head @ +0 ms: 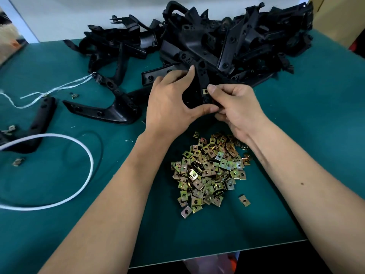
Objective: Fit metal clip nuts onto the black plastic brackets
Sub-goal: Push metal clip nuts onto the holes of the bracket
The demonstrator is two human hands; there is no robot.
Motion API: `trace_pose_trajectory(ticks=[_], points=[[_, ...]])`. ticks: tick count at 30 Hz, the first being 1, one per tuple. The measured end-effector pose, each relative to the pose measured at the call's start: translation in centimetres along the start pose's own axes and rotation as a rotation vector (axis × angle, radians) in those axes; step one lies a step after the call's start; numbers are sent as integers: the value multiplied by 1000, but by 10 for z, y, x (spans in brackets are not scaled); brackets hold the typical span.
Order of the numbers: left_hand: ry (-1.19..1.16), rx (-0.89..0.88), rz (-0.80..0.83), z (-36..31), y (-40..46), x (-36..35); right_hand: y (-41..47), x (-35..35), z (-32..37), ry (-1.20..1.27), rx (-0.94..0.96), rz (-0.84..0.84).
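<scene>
Black bracket [199, 84], both hands [169, 99], apparently clipped.

A teal-green mat [296, 155] covers the work table, its near edge running pale and straight across the lower part of the view. Beyond the mat's far edge rises a plain white wall [79, 18] — evenly lit, without hard shadows. Past the mat's far right corner stands a beige panel [339, 18]. Below its near edge lies dark floor [296, 262] — details unclear.
</scene>
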State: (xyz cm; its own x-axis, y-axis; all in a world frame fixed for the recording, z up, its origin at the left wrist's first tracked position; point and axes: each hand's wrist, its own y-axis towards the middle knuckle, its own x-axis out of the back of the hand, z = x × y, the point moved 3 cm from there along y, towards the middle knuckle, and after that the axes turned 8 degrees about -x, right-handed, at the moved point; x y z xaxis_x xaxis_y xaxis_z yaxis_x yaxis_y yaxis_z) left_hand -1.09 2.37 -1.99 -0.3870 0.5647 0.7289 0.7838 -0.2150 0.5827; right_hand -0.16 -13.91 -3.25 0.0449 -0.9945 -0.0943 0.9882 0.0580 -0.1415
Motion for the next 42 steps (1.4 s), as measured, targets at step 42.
trace_pose_trajectory(ticks=[42], points=[[-27,58,317,11,-4,7,10,17,0,-388,172,-97]])
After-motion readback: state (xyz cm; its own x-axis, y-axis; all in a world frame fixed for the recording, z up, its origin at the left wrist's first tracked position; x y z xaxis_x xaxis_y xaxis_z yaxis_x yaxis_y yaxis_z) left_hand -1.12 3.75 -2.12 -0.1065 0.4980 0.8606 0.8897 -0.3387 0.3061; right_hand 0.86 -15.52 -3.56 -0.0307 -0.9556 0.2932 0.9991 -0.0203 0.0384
